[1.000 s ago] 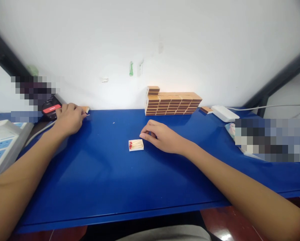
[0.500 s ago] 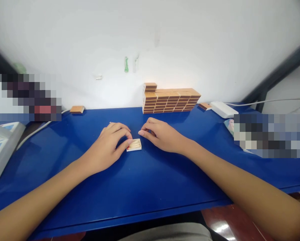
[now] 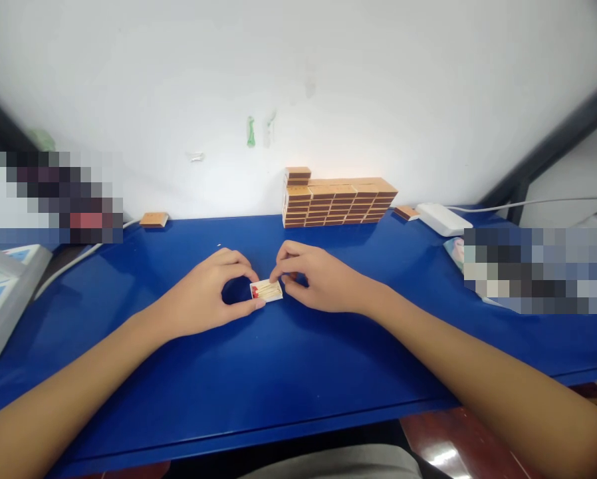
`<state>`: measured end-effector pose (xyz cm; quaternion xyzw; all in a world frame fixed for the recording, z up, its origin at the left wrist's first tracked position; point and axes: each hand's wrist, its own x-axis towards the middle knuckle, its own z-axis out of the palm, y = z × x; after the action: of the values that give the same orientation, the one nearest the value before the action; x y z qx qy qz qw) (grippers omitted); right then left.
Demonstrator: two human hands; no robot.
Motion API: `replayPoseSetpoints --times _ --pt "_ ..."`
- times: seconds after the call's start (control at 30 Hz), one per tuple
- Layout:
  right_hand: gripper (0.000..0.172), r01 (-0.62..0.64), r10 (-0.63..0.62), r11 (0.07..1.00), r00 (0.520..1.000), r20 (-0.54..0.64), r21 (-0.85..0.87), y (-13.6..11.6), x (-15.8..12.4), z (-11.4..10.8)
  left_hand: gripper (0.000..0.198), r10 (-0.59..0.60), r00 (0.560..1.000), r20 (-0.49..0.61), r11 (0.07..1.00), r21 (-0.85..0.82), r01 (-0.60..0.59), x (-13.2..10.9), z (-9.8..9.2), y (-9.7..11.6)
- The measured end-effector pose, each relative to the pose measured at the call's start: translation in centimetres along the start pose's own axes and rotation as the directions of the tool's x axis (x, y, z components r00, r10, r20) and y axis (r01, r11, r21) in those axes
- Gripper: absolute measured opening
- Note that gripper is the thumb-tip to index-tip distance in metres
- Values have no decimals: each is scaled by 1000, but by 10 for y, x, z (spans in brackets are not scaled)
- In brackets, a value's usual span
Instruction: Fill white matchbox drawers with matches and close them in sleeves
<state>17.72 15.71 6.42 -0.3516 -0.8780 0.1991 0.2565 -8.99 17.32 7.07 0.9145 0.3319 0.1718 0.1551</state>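
Observation:
A small white matchbox tray (image 3: 273,299) lies on the blue table, filled with several red-headed matches (image 3: 267,291), heads toward the left. My left hand (image 3: 213,286) grips its left end, thumb at the near side and index finger at the far side. My right hand (image 3: 311,276) is at the tray's right end. Its bent index finger touches the far edge or the matches there; I cannot tell which. The right thumb is apart from that finger, and the other right fingers are curled and partly hidden.
A stack of matchboxes (image 3: 338,203) stands against the wall. Single matchboxes lie at the left (image 3: 153,219) and right (image 3: 406,213). A white device (image 3: 443,219) with a cable is at the right, a power strip (image 3: 9,286) at the left. A blurred-out packet lies right.
My left thumb has moved from over the matches to the tray's near side, uncovering the red heads. My right hand has come left and down, its index finger now at the tray.

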Motion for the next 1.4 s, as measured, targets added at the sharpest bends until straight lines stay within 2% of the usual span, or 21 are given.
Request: replayPoseSetpoints --times 0.47,0.67,0.8,0.9,1.03,1.1,1.17,1.23,1.3,1.33,1.4 --pt "19 20 -20 1000 1000 -2 11 -3 -1 2 26 -2 1000 -31 1000 -10 2 2 4 1" --pt "30 25 -26 999 999 20 41 -6 -1 2 26 -1 999 -43 1000 -12 0 3 5 3" --pt "40 83 -88 994 992 85 68 -11 0 -1 28 26 1000 8 999 -23 -26 1 -2 1" --pt "40 128 -133 991 984 119 50 -13 -1 0 27 35 999 -2 999 -14 -35 -1 -4 1" --pt "32 87 -93 995 991 100 57 -16 -3 -1 38 26 1000 -3 1000 15 -26 -1 -1 9" --pt "34 46 -50 998 994 98 46 -16 -3 -3 48 36 999 10 999 36 -37 0 -5 8" --pt "44 19 -20 1000 993 117 15 -14 -3 -4 54 44 999 -10 995 91 -43 2 -16 -6" --pt "47 6 -3 1000 990 140 -18 -11 -3 -4 50 7 995 -103 982 187 12 3 -34 -35" --pt "37 -9 14 999 988 156 -31 -8 -2 -3 55 -110 950 -294 932 302 201 1 -54 -75" --pt "32 -18 23 999 987 159 -30 -7 -1 -3 60 -166 926 -338 875 382 296 0 -62 -97" --pt "27 -45 49 999 987 155 -31 -6 -1 -2 62 -287 899 -330 782 462 419 -5 -73 -135"
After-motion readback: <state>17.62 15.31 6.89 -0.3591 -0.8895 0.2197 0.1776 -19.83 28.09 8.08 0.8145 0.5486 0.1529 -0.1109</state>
